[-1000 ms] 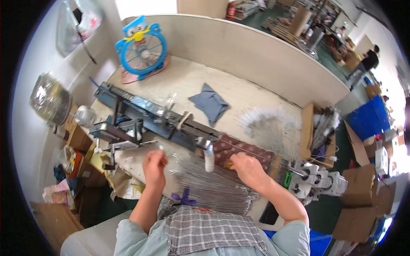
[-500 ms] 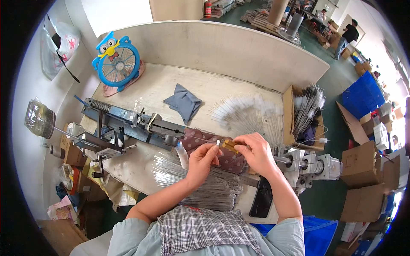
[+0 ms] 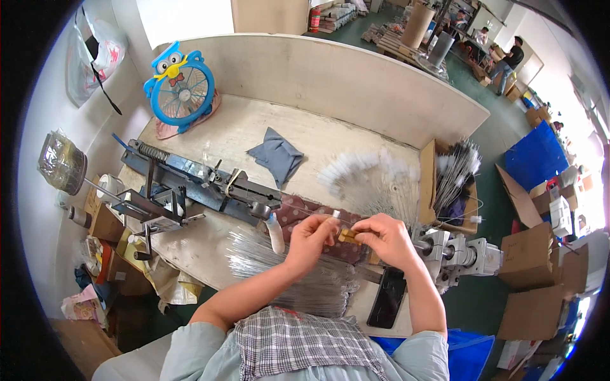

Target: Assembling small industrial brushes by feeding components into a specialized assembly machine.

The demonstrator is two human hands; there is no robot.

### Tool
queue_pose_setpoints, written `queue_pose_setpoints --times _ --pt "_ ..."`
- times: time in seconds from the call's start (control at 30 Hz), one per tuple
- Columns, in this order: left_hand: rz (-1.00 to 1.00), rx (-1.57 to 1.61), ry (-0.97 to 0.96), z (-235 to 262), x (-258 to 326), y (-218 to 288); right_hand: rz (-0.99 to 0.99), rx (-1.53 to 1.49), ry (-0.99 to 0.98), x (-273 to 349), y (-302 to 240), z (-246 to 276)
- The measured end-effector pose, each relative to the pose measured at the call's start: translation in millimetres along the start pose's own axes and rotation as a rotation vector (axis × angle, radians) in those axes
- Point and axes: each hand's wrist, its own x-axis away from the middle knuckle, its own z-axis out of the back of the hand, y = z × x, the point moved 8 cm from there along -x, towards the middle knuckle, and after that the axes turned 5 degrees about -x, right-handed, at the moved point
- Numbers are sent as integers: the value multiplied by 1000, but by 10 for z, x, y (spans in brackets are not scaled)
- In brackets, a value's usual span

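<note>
Head view shows both hands at work over the table point(image 3: 235, 127), above a dark dotted cloth point(image 3: 294, 209). The left hand point(image 3: 312, 238) has thumb and fingers drawn together in a pinch, seemingly on a small white piece point(image 3: 336, 214) that pokes up at their tips. The right hand point(image 3: 387, 241), just beside it, has its grip closed by thumb and fingertips on a small yellow block point(image 3: 347, 235), which sits in the narrow gap between the hands. As for progress, this piece looks to be in mid-handling, with neither hand having let go. Nearer the person lies a dense heap of thin wires point(image 3: 318, 289), while beyond the cloth others spread in a fan point(image 3: 362, 173) with white ends, and more stand in a cardboard box point(image 3: 427, 187) to the right. The fan and box may be finished work and the near heap what is left, but which is which cannot be told for sure. The long metal rail machine point(image 3: 210, 184) to the left is untouched by either hand.
</note>
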Motion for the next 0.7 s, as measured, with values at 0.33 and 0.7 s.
queue_pose_setpoints --times 0.33,0.7 --pt "111 171 241 482 129 169 294 445 295 -615 -503 -444" --pt "83 66 201 501 138 207 -203 -135 -9 -714 -66 -609"
